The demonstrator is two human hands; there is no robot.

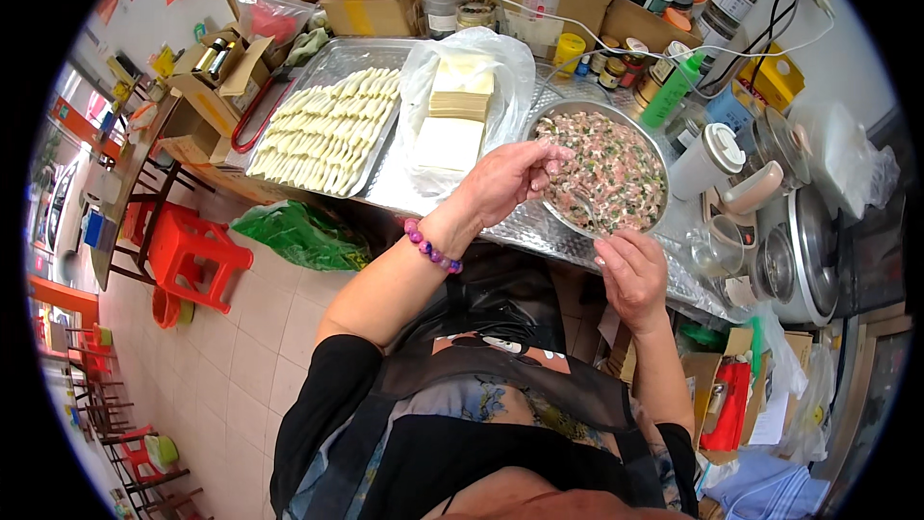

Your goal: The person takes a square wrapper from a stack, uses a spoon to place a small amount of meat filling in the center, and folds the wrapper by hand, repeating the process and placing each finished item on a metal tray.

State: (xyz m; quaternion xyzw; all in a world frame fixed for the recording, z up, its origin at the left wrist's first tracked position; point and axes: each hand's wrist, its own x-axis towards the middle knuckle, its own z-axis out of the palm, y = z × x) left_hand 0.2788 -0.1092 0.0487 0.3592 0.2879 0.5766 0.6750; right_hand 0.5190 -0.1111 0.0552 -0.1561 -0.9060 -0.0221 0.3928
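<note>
A round metal bowl (658, 220) of minced meat filling (606, 159) flecked with green stands in front of me. My left hand (510, 178), with a purple bead bracelet on its wrist, is over the bowl's left rim. Its fingers are pinched together; what is between them, if anything, is too small to tell. My right hand (635, 274) is at the bowl's near rim, fingers closed by a thin metal handle (589, 212) that lies in the filling. Left of the bowl, a stack of square dough wrappers (452, 143) sits on a clear plastic bag (515, 58).
Further left, a metal tray (364, 173) holds rows of folded dumplings (322, 130). Jars (635, 48), a green bottle (674, 89) and a white lidded canister (707, 162) crowd the back and right. Cardboard boxes (371, 14) line the wall. A red stool (192, 255) stands on the floor.
</note>
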